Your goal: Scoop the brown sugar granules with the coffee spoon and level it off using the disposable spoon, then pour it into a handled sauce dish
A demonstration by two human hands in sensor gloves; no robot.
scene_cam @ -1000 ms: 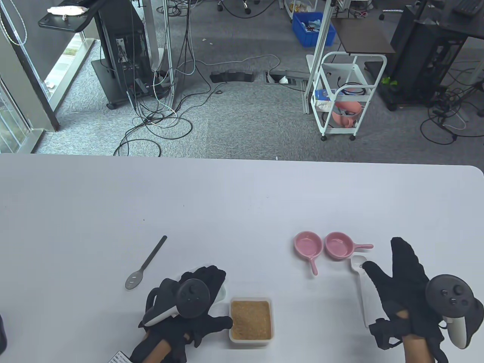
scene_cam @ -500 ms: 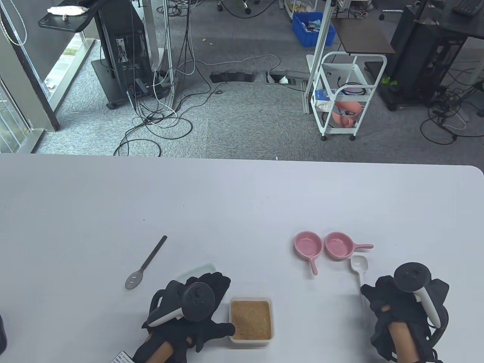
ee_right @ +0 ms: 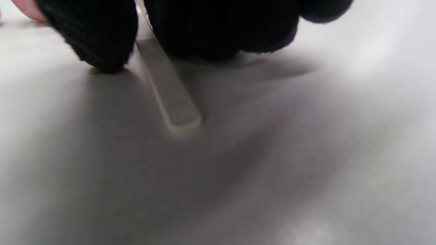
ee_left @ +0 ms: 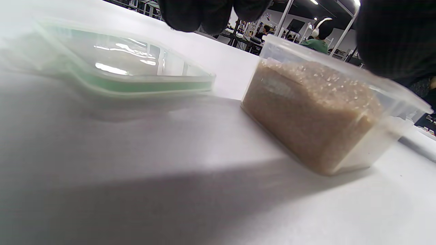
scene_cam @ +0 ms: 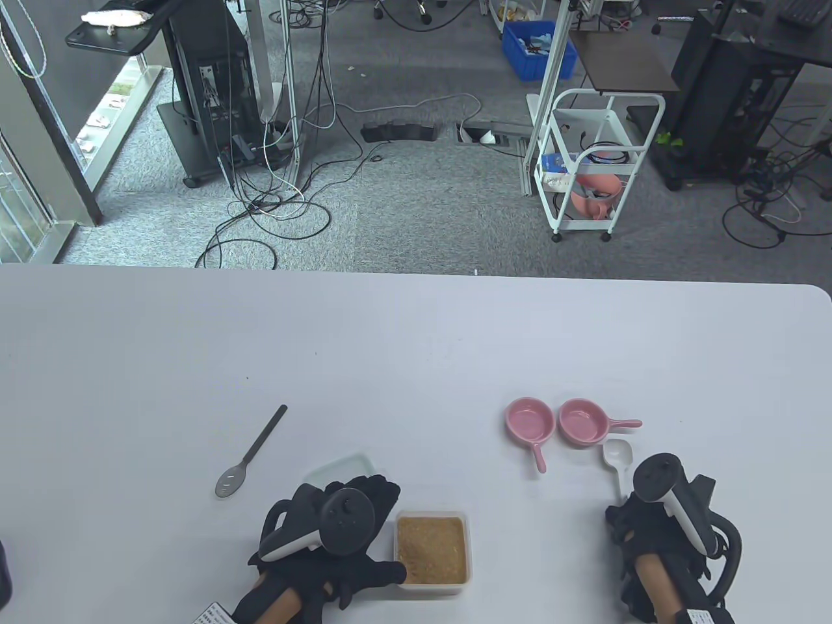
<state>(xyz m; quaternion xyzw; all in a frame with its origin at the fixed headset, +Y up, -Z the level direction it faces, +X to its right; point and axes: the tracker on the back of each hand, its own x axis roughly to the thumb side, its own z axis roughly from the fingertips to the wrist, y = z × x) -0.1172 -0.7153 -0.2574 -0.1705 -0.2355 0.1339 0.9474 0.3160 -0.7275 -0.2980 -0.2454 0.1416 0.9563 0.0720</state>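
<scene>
Table view: no readable writing; right hand pinches disposable spoon; left hand relaxed.

My table view looks down from high; wrist views skim the table, sharing the sugar tub.

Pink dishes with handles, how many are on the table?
2. One pink dish lies left, handle pointing toward the person; the other pink dish sits right beside it, handle pointing right. None seem hidden.
</scene>
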